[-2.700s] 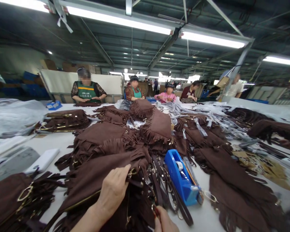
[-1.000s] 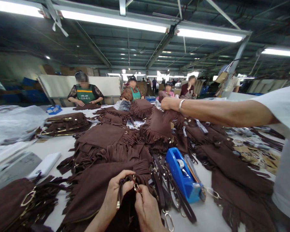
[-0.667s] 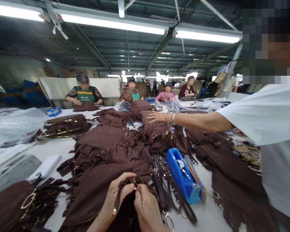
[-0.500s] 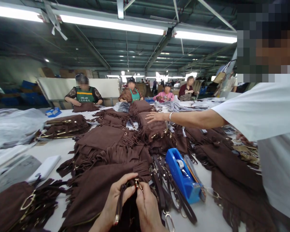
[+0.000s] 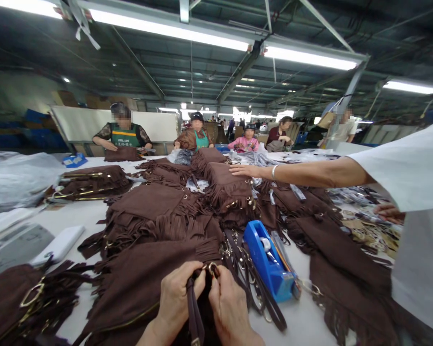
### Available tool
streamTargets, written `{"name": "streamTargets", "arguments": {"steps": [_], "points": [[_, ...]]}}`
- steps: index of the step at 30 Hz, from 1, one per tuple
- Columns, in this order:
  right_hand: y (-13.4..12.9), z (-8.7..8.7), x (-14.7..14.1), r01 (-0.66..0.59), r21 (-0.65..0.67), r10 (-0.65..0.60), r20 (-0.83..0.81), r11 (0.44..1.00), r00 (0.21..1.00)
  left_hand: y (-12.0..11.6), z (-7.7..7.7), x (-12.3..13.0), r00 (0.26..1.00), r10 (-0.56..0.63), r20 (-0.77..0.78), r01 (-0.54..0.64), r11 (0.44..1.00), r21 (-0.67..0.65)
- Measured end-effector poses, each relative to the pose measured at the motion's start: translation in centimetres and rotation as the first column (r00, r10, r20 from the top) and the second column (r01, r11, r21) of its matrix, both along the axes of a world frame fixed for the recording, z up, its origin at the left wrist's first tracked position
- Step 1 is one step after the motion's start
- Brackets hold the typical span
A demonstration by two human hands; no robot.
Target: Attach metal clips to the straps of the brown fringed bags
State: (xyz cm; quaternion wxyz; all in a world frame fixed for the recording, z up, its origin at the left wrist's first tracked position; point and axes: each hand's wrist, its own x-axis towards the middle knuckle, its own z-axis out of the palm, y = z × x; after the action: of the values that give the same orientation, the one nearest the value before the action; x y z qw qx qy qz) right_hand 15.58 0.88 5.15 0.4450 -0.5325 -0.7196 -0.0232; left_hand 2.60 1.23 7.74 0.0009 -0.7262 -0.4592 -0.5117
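My left hand (image 5: 178, 294) is closed, pinching a dark brown strap (image 5: 195, 315) that hangs down over its thumb side. Close beside it, my right hand (image 5: 229, 298) is closed on a gold metal ring (image 5: 212, 269) at the strap's upper end. The two sets of fingertips nearly meet there, and they hide how strap and ring are joined. Under both hands lies a brown fringed bag (image 5: 140, 278) with a gold zip along its near edge.
Right of my hands stand loose straps with clasps (image 5: 250, 269) and a blue tape dispenser (image 5: 269, 262). Brown bags (image 5: 147, 202) are piled ahead. A co-worker's arm (image 5: 310, 174) reaches across from the right. A white box-like object (image 5: 59, 245) lies left.
My hands have shifted slightly right, and the gold fitting between my fingertips has turned. The co-worker at right has moved back rightward, hand sliding along the bag pile.
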Motion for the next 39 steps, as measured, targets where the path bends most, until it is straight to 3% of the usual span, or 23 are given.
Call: {"name": "streamTargets", "arguments": {"steps": [4, 12, 24, 30, 33, 36, 39], "points": [[0.7, 0.2, -0.2, 0.031, 0.119, -0.041, 0.088, 0.992, 0.995, -0.1, 0.0, 0.0, 0.999, -0.017, -0.032, 0.018, 1.000, 0.024], [1.8, -0.3, -0.8, 0.054, 0.183, -0.088, 0.182, 0.982, 0.979, -0.1, -0.2, 0.1, 0.999, -0.010, -0.052, 0.011, 1.000, 0.016], [2.3, -0.5, -1.0, 0.051, 0.222, -0.113, 0.280, 0.974, 0.953, 0.2, -0.6, 0.1, 0.999, 0.013, -0.033, -0.014, 1.000, -0.020], [1.6, -0.6, -1.6, 0.058, 0.251, -0.130, 0.280, 0.966, 0.951, 0.1, -0.8, 0.2, 0.997, 0.065, -0.034, -0.066, 0.998, -0.018], [1.0, -0.7, -1.4, 0.078, 0.219, -0.133, 0.252, 0.973, 0.959, 0.3, -0.8, 0.0, 0.998, 0.036, -0.044, -0.038, 0.998, -0.040], [0.4, -1.2, 0.0, 0.026, 0.208, -0.078, 0.246, 0.978, 0.966, 0.3, -0.6, -0.5, 0.995, -0.057, -0.086, 0.051, 0.996, -0.078], [-0.4, -2.3, 2.5, -0.092, 0.123, 0.057, 0.264, 0.988, 0.963, -0.4, -0.9, -1.3, 0.967, -0.083, -0.242, 0.073, 0.996, -0.051]]}}
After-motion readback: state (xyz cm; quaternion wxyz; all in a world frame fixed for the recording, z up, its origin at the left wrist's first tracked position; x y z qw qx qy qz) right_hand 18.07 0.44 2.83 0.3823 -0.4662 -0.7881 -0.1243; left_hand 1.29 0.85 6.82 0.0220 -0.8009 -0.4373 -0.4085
